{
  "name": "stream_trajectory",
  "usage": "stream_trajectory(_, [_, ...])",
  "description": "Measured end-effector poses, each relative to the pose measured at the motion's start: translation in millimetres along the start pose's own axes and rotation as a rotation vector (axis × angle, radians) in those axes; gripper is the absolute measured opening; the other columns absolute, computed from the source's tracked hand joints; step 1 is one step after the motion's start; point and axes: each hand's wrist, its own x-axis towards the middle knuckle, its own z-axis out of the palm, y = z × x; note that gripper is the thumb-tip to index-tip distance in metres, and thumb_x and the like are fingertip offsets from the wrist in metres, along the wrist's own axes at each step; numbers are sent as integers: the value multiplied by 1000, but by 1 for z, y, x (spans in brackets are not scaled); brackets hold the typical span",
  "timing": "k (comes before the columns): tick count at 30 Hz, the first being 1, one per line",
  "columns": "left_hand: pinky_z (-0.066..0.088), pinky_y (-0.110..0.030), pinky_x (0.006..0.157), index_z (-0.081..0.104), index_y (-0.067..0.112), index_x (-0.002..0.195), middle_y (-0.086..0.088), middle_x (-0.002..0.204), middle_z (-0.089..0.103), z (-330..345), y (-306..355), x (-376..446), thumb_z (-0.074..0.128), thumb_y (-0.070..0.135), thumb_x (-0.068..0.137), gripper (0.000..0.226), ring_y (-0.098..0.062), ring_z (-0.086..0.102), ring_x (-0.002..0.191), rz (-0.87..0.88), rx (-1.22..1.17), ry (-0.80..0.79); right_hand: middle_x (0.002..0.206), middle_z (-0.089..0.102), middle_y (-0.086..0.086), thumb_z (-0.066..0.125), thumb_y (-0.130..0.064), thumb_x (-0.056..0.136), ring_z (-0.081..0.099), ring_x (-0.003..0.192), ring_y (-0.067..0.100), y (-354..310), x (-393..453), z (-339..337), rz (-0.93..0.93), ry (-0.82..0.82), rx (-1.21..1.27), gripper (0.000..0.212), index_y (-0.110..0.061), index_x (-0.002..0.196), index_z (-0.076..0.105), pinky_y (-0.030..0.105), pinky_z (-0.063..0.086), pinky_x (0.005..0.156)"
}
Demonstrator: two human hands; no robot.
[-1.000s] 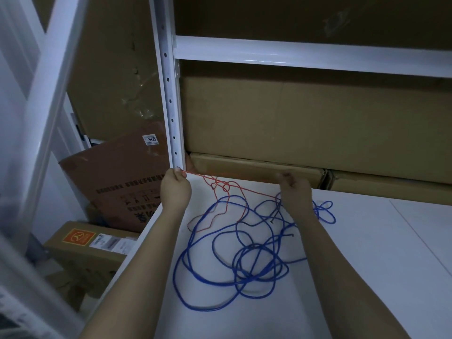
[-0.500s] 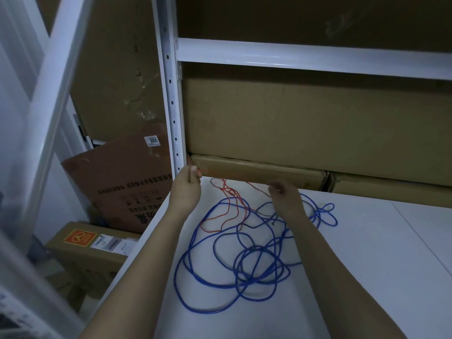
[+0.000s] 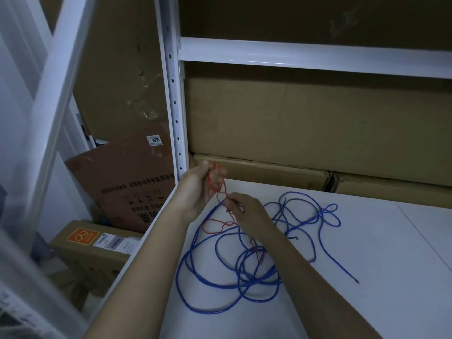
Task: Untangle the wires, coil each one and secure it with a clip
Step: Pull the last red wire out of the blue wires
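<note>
Dim storage racking fills the view: at far left a white painted beam (image 3: 52, 99) runs slantwise, blurred and cut off by the frame edge, and beneath it a flat brown carton (image 3: 124, 182) with a small white label leans over a lower box (image 3: 90, 250) bearing an orange sticker; the print on both is too small to read. Next comes a white metal post (image 3: 175, 106), punched with a row of holes, with a smooth glossy crossbar (image 3: 315, 57) running right from it. Behind these sit plain matte cardboard boxes (image 3: 305, 123), their tops lost in shadow. A smooth white shelf (image 3: 391, 265) stretches below. The left hand (image 3: 199, 189) is raised by the post, fingers curled round several thin loops of red wire (image 3: 215, 228), though how many loops is hard to make out. The right hand (image 3: 247, 212), just beside it and lower, pinches the same wire at its fingertips; its back hides the grip. More red wire trails down onto the shelf, passing among the thicker blue wire (image 3: 208, 282), which lies in loose, overlapping round loops under and right of the forearms. One bare end (image 3: 355, 280) of it rests well to the right. Both forearms cover part of the tangle.
</note>
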Motion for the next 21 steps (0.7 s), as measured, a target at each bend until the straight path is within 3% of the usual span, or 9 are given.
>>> stream_trajectory(2, [56,-21,76,49,5,93,-15,93,73,-2,0,4,26,20,107,30,-15,71,82,69,-186,25,99,66,5,48,-24,100,60,91,19,4,-8,7,-41,-36,20,25,-8,106,66,37,50,83])
stream_trajectory(3, [53,-27,90,48,5,95,-19,109,69,-3,-3,7,25,19,107,29,-20,69,99,116,-194,64,100,66,5,49,-24,100,61,92,18,4,-12,8,-49,-43,41,25,-9,109,66,36,50,84])
stream_trajectory(6, [39,-35,108,46,8,103,-7,133,55,-9,-20,10,26,19,107,24,-20,55,121,281,153,178,87,64,4,55,-25,97,59,80,15,0,-16,6,-103,-90,32,21,-9,96,69,34,49,76])
stream_trajectory(8, [42,-29,97,43,18,94,7,129,53,-20,-29,8,28,23,106,19,-12,55,111,413,635,194,76,59,-3,59,-26,95,55,72,10,-4,-18,1,-126,-121,34,19,-14,83,67,27,47,69])
stream_trajectory(11, [43,-30,69,40,17,96,-1,105,64,-36,-31,8,29,26,104,16,-19,60,84,441,1243,74,69,59,-8,61,-21,93,54,63,3,-8,-19,-13,-24,-42,231,19,-24,75,64,16,44,64])
stream_trajectory(13, [42,-33,60,44,10,98,-5,82,63,-39,-31,5,32,25,104,20,-26,58,72,467,1456,11,66,59,-5,60,-19,94,52,59,1,-10,-16,-24,29,57,307,20,-22,74,64,14,42,61])
stream_trajectory(16, [33,-25,53,51,9,92,4,67,49,-32,-30,-1,36,24,103,24,-17,49,64,403,1469,-68,73,62,-9,58,-22,95,54,63,-6,-12,-10,-36,70,107,308,18,-16,80,67,7,40,64])
stream_trajectory(18, [34,-15,56,53,15,84,8,69,52,-26,-28,-3,35,30,104,30,-7,49,66,244,1373,-143,73,63,-12,57,-22,95,55,63,-6,-10,-8,-40,100,118,321,18,-15,83,68,6,40,63])
stream_trajectory(21, [34,-7,55,52,23,75,14,66,52,-19,-27,-7,39,34,102,32,9,50,61,179,1320,-223,78,64,-5,59,-21,94,54,64,-1,-6,-4,-40,120,141,319,13,-17,84,68,10,42,63])
